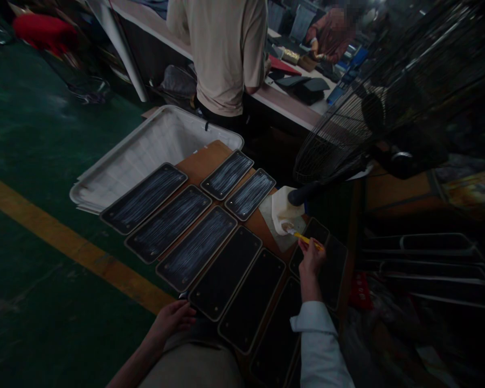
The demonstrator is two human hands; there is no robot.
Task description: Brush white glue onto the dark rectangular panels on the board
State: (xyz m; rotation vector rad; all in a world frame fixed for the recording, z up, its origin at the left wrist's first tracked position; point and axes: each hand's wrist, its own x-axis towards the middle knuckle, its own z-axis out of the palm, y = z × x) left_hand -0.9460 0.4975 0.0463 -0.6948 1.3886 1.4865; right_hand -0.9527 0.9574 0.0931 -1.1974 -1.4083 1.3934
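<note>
My right hand (313, 257) grips the yellow handle of a paintbrush (303, 237). The brush's head is at the mouth of a white plastic container (281, 202) holding a pale substance. My left hand (175, 318) holds nothing; its fingers are loosely stretched out beside the near end of a black rectangular panel (226, 272). That panel and the black panel (253, 300) beside it look plain and dark. Whitish streaks cover other panels, among them a long panel (197, 248) and a small panel (250, 194).
The panels lie on a brown board (214, 153), by a large white bin (125, 145). A fan (347, 113) leans in from the right. One person (226, 59) stands at a workbench (285, 105); another person (327, 37) is behind it. More panels (432, 264) sit at right.
</note>
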